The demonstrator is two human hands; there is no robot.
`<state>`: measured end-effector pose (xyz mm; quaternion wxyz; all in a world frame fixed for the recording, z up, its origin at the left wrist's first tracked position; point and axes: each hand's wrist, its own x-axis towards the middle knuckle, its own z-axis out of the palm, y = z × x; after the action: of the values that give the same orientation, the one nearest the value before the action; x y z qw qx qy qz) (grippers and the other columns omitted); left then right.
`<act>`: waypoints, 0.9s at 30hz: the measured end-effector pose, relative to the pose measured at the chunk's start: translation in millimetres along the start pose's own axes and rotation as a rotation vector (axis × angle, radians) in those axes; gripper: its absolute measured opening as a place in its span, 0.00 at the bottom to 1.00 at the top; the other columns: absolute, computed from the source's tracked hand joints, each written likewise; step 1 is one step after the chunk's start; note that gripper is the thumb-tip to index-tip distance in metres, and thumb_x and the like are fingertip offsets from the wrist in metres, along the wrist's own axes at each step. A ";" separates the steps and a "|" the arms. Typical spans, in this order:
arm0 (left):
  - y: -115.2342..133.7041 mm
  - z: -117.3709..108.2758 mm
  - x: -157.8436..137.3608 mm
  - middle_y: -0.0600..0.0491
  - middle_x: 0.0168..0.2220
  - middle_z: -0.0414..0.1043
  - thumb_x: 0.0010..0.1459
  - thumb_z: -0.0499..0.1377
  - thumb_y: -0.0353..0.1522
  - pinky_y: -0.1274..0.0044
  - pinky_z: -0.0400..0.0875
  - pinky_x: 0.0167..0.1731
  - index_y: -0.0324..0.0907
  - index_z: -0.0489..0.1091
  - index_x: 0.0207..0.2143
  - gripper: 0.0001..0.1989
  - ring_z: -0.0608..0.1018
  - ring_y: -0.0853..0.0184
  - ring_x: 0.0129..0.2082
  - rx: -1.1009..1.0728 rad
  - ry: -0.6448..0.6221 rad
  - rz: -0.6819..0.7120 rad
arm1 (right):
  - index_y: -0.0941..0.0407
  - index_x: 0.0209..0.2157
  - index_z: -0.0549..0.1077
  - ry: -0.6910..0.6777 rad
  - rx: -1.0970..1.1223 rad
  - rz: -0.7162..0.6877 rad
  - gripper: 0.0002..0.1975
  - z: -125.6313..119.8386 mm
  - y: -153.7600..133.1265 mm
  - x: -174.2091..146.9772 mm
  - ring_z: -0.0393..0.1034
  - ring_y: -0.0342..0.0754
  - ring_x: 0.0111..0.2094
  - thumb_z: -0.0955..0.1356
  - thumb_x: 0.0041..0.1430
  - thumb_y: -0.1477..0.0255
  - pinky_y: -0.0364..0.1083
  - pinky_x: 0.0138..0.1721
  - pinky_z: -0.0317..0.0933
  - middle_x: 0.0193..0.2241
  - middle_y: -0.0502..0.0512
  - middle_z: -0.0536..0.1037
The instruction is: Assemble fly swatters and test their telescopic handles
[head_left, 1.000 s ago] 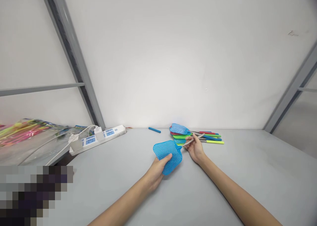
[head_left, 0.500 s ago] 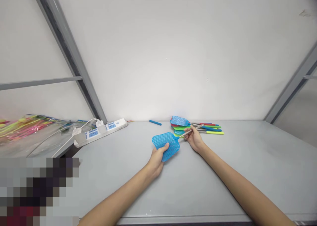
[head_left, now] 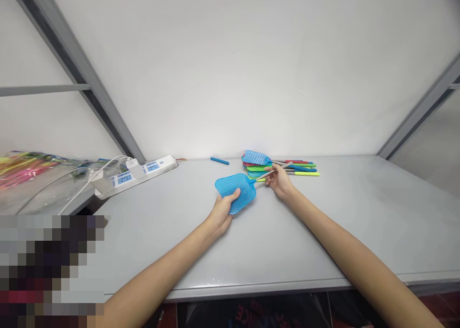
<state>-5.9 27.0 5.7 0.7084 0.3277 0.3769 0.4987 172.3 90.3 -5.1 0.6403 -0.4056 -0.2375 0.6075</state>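
Note:
Between my hands is a blue fly swatter [head_left: 230, 184] with a perforated square head and a bare metal rod. My left hand [head_left: 223, 208] grips the head by its near edge, thumb on top. The fingers of my right hand [head_left: 281, 181] pinch the metal rod [head_left: 266, 175], whose end sticks out past them. Behind my right hand lies a stack of fly swatters [head_left: 256, 157] in blue, red and green, their coloured handles [head_left: 304, 167] pointing right. A loose blue handle grip [head_left: 219, 160] rests by the wall, left of the stack.
A white power strip [head_left: 163, 164] with plugs and cables sits at the table's left edge. Beyond it are plastic bags [head_left: 32, 167] with bright pink and yellow things. Grey metal posts [head_left: 97, 98] frame the wall behind the grey table [head_left: 352, 208].
The camera view has tilted down, so everything sits higher in the picture and the table's front edge shows more. Both hands keep their hold on the blue swatter.

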 end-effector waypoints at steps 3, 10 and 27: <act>0.3 0.0 -0.7 0.47 0.43 0.68 0.43 0.59 0.30 0.72 0.64 0.43 0.37 0.66 0.38 0.16 0.71 0.63 0.40 -0.004 0.018 -0.008 | 0.59 0.21 0.68 0.107 0.002 0.009 0.12 -4.1 -6.7 1.1 0.53 0.38 0.11 0.60 0.50 0.68 0.39 0.13 0.50 0.09 0.47 0.62; -1.0 2.6 -5.5 0.46 0.43 0.68 0.44 0.59 0.30 0.71 0.64 0.43 0.37 0.65 0.41 0.19 0.72 0.63 0.40 0.010 -0.034 -0.025 | 0.57 0.22 0.63 0.278 0.132 0.081 0.13 -17.5 -28.1 5.2 0.60 0.42 0.14 0.54 0.54 0.70 0.41 0.15 0.55 0.12 0.50 0.65; -1.8 13.6 -24.3 0.46 0.42 0.68 0.44 0.59 0.31 0.70 0.63 0.43 0.37 0.66 0.39 0.17 0.71 0.62 0.40 0.028 -0.015 -0.065 | 0.56 0.18 0.55 0.313 0.441 0.127 0.16 -40.4 -46.4 13.0 0.43 0.36 0.06 0.48 0.55 0.78 0.37 0.09 0.44 0.07 0.42 0.46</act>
<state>1.3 2.1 16.0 0.7224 0.3289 0.3888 0.4677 233.6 96.7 7.4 0.7028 -0.3594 0.0283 0.6133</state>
